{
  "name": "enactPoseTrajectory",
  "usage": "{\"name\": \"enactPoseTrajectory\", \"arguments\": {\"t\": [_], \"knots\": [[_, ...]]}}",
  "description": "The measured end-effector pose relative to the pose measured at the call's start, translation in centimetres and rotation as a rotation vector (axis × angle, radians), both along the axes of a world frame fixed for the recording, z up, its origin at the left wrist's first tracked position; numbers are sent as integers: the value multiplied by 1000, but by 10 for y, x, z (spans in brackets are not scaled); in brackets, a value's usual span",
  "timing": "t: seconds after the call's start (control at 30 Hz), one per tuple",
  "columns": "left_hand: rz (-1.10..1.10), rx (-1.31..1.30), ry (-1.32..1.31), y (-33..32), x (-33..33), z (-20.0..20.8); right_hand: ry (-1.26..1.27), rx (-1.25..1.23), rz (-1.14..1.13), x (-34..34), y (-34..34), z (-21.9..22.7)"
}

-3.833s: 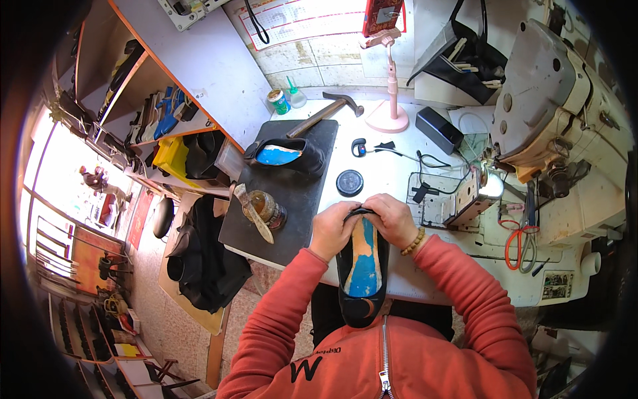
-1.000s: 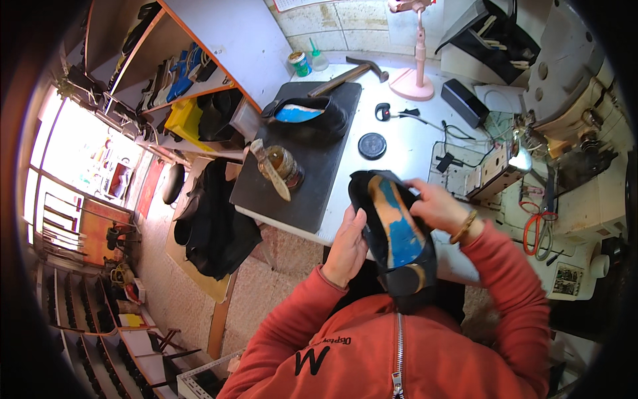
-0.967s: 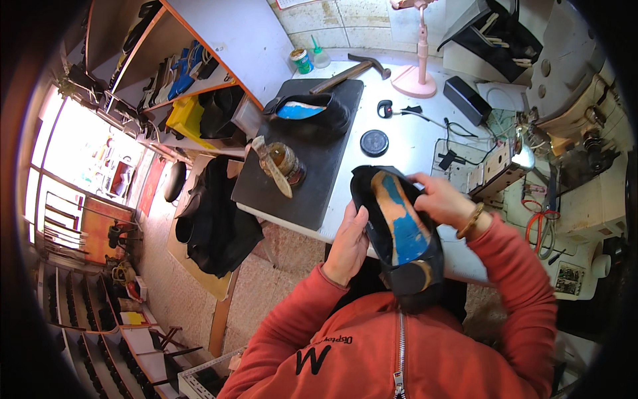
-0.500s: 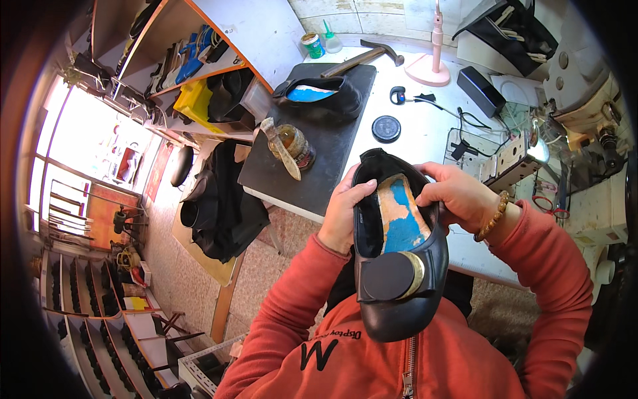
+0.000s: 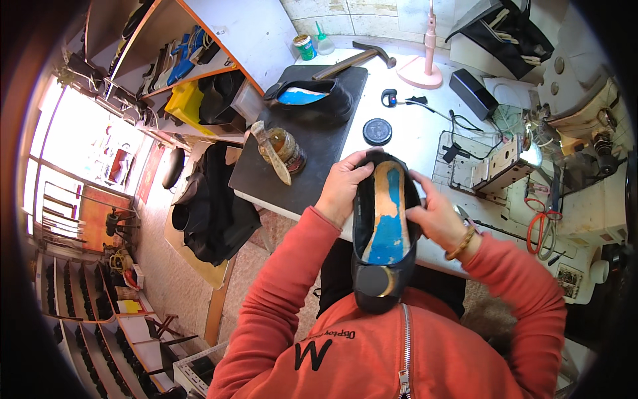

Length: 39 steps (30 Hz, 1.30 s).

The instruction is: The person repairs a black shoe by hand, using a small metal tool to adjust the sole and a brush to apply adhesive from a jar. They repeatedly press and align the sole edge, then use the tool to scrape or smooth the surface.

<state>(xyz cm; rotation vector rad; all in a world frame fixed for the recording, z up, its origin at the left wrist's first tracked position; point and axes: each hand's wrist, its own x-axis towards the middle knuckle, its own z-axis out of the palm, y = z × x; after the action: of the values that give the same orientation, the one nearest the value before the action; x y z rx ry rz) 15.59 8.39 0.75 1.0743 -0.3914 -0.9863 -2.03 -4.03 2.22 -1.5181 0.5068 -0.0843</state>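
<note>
A black slip-on shoe (image 5: 379, 286) is held in front of my chest, toe toward me and opening facing up. A round black ornament with a gold edge sits on its toe. Inside, the footbed (image 5: 387, 233) is patchy blue and tan. My left hand (image 5: 342, 186) grips the left side near the heel, thumb over the rim. On the other side, my right hand (image 5: 435, 216) pinches the rim, its thumb at the inner edge and its fingers partly hidden. A similar black shoe (image 5: 332, 108) with a blue and white inside rests on the dark mat (image 5: 256, 169).
On the mat stands a jar (image 5: 292, 158) with a flat, stained applicator (image 5: 271, 156) across it. A hammer (image 5: 349, 62), a round black lid (image 5: 377, 132), a pink stand (image 5: 422, 74) and cables lie beyond. Scissors (image 5: 533, 226) and a sewing machine (image 5: 565, 126) are at right.
The shoe has tipped so more of its footbed shows and its toe looks shorter. My right hand has shifted down along the rim. The whole view has shifted slightly.
</note>
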Motion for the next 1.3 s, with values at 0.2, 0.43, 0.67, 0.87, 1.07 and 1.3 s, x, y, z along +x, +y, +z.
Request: {"name": "enactPoseTrajectory", "arguments": {"t": [0.2, 0.43, 0.67, 0.87, 1.07, 1.3], "knots": [[148, 186, -544, -6, -9, -6, -82, 69, -267, -20, 47, -68], [-156, 469, 119, 8, -46, 17, -276, 153, -293, -28, 67, -83], [-142, 692, 28, -39, -51, 23, -193, 61, -171, -42, 52, -77], [1, 690, 59, -54, -65, 36, -190, 89, -239, -53, 30, -78], [-287, 637, -99, -55, -82, 67, -219, 712, -130, -59, 13, -61], [-547, 518, -244, -40, -104, 85, -410, 850, -45, -65, 35, -61]]}}
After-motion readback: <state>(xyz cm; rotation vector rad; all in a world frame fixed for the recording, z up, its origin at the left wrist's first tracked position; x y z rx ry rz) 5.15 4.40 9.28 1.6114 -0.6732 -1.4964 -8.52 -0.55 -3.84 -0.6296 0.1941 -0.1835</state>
